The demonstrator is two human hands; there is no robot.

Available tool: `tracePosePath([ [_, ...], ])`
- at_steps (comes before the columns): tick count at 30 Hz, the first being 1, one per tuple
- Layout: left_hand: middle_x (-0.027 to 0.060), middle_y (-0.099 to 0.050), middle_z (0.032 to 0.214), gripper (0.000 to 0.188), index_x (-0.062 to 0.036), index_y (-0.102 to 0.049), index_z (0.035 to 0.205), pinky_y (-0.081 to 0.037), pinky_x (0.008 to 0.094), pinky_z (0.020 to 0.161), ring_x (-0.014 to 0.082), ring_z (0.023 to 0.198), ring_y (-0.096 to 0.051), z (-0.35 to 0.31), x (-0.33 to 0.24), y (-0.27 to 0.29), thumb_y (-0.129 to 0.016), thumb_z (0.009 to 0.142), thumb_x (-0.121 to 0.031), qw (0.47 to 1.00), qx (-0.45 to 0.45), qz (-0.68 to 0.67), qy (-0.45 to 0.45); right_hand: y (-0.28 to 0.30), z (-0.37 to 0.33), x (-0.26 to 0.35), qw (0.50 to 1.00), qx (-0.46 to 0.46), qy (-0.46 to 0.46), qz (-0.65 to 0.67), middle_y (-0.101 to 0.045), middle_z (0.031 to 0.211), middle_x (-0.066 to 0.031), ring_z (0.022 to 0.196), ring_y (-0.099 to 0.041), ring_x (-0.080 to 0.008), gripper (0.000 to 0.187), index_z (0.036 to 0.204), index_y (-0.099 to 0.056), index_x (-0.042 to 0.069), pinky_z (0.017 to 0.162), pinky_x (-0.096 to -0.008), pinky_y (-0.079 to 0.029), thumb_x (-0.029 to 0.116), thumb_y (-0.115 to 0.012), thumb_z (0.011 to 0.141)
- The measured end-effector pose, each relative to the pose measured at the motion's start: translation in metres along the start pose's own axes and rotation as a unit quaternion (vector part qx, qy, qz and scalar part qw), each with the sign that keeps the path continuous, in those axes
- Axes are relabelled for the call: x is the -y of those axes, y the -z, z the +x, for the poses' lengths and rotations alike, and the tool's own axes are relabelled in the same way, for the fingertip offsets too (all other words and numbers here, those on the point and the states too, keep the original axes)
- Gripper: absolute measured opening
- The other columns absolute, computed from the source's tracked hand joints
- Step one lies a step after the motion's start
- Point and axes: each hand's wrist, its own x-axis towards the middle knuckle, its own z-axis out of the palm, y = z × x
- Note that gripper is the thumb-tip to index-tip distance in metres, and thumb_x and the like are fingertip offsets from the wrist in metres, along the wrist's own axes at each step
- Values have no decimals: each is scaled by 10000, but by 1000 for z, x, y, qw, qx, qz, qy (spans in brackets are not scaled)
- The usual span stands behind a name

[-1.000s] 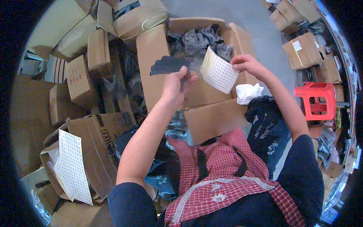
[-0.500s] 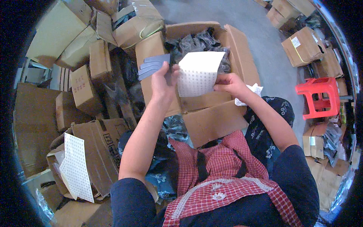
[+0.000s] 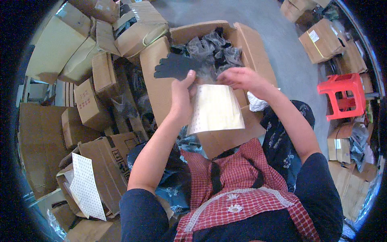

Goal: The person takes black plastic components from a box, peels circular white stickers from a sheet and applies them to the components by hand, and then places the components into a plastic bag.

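Note:
My left hand is closed around a fanned stack of dark, flat pieces with stepped, rounded ends; their material is unclear. Beside its fingers, a sheet of small labels hangs bent towards me, its pale yellowish side up and printed rows showing along the left edge. My right hand is at the sheet's upper right corner, fingers curled and pinched together. What lies between those fingertips is too small to make out. Below both hands stands an open carton holding dark plastic-wrapped items.
Another label sheet lies on a carton at lower left. Stacked cartons crowd the left side. A crumpled white paper rests by my right forearm. To the right are a red plastic stool and more cartons.
The label sheet has tipped over towards me, from printed side to pale side. My right hand has moved up to its upper edge. The stack in my left hand has turned flatter and darker.

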Motion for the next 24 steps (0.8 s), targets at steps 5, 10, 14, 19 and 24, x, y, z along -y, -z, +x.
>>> tracePosePath([
  [5,42,-607,713,229,-48,-610,848,-468,261,546,135,562,-540,8,16,4,-569,953,-248,999,38,25,-2,-27,-5,2,989,128,-34,62,-691,977,-43,832,-660,-102,342,1152,-636,4,764,-260,-525,216,-667,886],
  [10,80,-641,790,201,-26,-594,975,-541,284,625,180,673,-628,18,-6,12,-564,964,-225,995,31,-20,-88,-6,-1,13,986,-56,26,157,-698,888,-97,742,-686,-171,335,1034,-658,-41,658,-288,-541,221,-696,830],
  [14,84,-632,827,183,-38,-573,1020,-540,292,638,193,696,-620,13,-11,15,-583,952,-208,994,30,-61,-80,-7,4,11,973,-119,114,163,-699,901,-84,752,-667,-159,302,991,-683,-11,659,-267,-512,246,-674,832],
  [19,76,-610,833,216,-51,-560,976,-471,297,672,192,736,-571,2,-6,17,-546,972,-266,993,100,-51,-27,0,7,10,977,-97,167,95,-678,1000,-89,800,-648,-125,231,969,-690,-5,700,-246,-513,197,-666,859],
  [24,85,-617,848,240,-40,-563,955,-469,305,696,195,764,-585,-2,-10,16,-537,979,-278,993,81,-41,-78,0,7,5,980,-138,137,33,-677,879,-47,748,-634,-96,230,947,-685,-7,664,-232,-502,209,-673,871],
])
